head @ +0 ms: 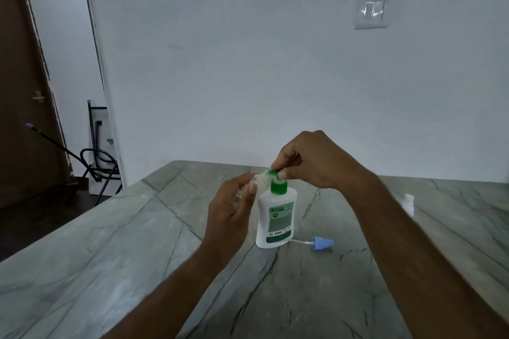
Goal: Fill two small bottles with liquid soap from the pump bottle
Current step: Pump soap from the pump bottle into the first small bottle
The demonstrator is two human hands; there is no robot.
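At the middle of the marble surface [110, 270], the right hand [311, 162] pinches the green pump head [274, 172] of the pump bottle [275, 217], while the left hand [234, 212] grips a clear small bottle [256, 180] at the spout. Filling seems underway; next, press steadily, mouth aligned.

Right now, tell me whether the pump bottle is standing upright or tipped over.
Upright. The pump bottle stands on its base on the stone table, green pump head on top, where the right hand pinches it.
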